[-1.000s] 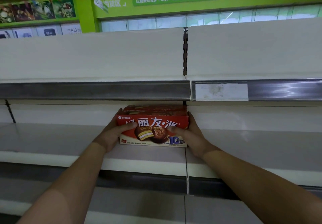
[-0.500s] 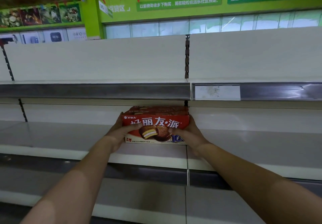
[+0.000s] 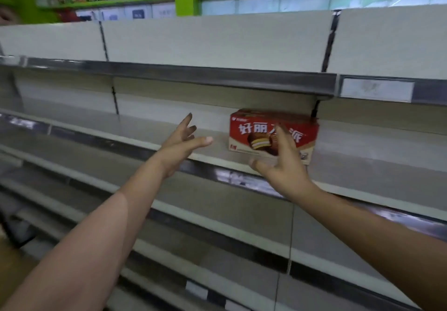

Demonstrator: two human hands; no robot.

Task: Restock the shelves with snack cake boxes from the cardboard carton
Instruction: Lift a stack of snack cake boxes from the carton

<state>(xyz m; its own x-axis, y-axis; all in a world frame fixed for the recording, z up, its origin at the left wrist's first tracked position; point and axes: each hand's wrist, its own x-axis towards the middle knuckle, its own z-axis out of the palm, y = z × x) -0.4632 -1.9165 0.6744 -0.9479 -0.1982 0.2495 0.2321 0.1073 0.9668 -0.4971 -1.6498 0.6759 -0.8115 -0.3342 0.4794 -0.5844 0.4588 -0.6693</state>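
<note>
Red snack cake box [image 3: 254,138] standing on the shelf [image 3: 362,165] (printed front facing out), left hand [image 3: 180,141] apart beside it, grip slack, fingers straight, holding nothing, right hand [image 3: 283,168] spread before its front, grip empty, contact unclear

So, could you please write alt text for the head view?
A red snack cake box stands on a pale shelf. Both hands are open: the right hand in front of it, the left hand apart to its left.
</note>
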